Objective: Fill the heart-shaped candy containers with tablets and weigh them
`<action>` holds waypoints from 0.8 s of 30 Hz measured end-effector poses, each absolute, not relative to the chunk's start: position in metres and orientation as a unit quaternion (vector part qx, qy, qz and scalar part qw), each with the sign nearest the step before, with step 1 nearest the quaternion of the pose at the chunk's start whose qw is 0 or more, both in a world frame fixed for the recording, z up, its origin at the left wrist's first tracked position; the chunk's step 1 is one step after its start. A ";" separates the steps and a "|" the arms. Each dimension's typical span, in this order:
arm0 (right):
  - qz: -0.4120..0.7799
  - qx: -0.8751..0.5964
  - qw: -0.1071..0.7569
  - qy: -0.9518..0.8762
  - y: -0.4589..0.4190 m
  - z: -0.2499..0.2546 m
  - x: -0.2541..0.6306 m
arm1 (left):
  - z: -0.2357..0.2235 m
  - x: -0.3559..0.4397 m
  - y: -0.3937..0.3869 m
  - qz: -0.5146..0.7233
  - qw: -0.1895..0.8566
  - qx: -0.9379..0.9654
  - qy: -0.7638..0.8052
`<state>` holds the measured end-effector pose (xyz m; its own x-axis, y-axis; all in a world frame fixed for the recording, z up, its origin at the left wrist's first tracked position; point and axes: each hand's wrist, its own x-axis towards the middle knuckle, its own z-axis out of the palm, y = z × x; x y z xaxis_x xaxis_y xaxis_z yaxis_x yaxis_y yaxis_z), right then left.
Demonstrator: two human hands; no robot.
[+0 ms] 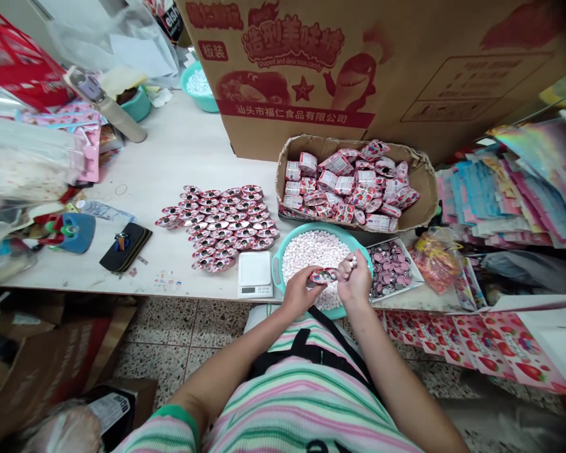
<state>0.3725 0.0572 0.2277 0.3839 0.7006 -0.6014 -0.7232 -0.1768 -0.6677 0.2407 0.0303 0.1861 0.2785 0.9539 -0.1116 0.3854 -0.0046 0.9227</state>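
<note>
Container being pinched right over the pellet bowl

So the person's left hand (303,290) is pinching one end of a small printed container (323,275), thumb and fingers closing on its sides. The right hand (356,283) is curling around a few pale pellets (352,263), its fingertips sitting close to the container's other end. Whether they're actually touching it, can't tell. Both hands are hanging over a turquoise bowl (277,269) of similar pellets, with a white scale (255,269) sitting on one side and a tray of small discs (390,267) on the other.

Handling-wise, the container is looking super light and thin-walled, probably flexing a bit and going slightly slick on its shiny print. A soft grip low on the sides is seeming best, since hard squeezing would likely be pinching the mouth narrower or creasing the wall. The pellets are looking hard, dry and rolly, so loosely cupped fingers would probably be leaking some.

Farther left on the bench (170,157), lots of similar containers (226,220) are standing packed together, dark openings facing up.
</note>
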 end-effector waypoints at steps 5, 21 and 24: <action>0.541 -0.530 0.653 0.022 0.056 0.224 0.382 | 0.182 0.236 0.032 0.319 0.495 0.606 0.535; 0.516 -0.545 0.660 0.038 0.052 0.218 0.396 | 0.190 0.227 0.032 0.407 0.503 0.602 0.467; 0.519 -0.541 0.660 0.044 0.051 0.219 0.395 | 0.191 0.226 0.033 0.449 0.484 0.604 0.446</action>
<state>0.3951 0.0513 0.2193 0.4580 0.6379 -0.6191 -0.7321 -0.1243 -0.6697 0.2264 0.0328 0.1908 0.1991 0.9736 0.1116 0.1042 -0.1342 0.9855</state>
